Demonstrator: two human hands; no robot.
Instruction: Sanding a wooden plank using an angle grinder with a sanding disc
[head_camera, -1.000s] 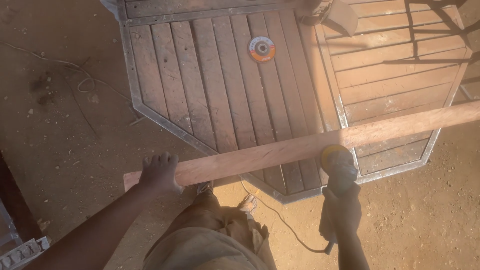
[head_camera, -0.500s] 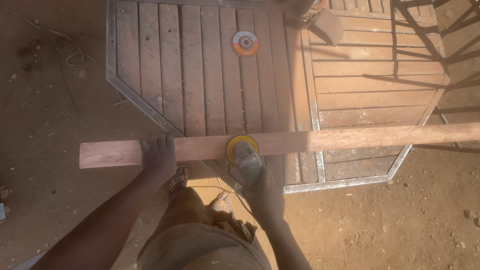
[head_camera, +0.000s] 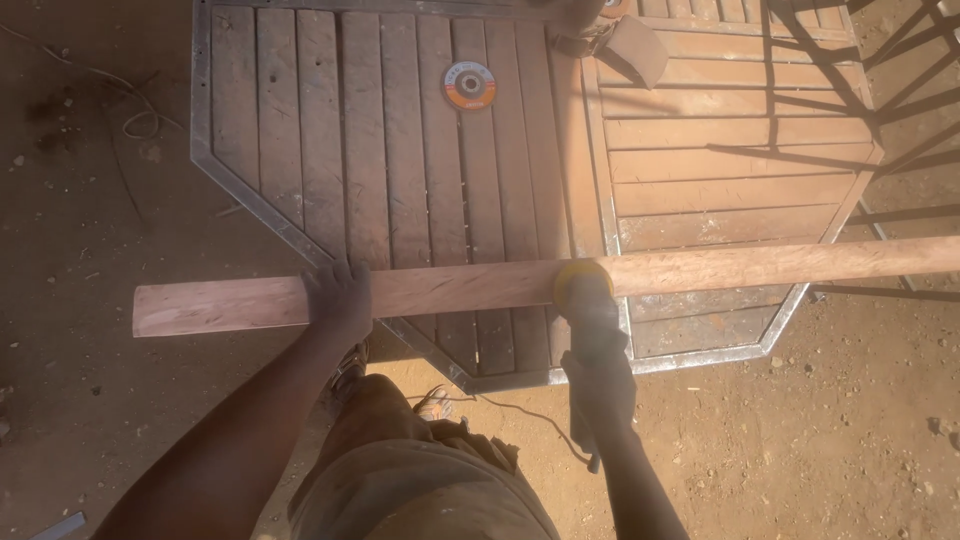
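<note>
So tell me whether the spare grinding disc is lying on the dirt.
No, the spare grinding disc lies on the slatted wooden panel.

Floor: bare reddish dirt, sunlit on the right.
Far: slatted wooden panel in a metal frame.
</note>
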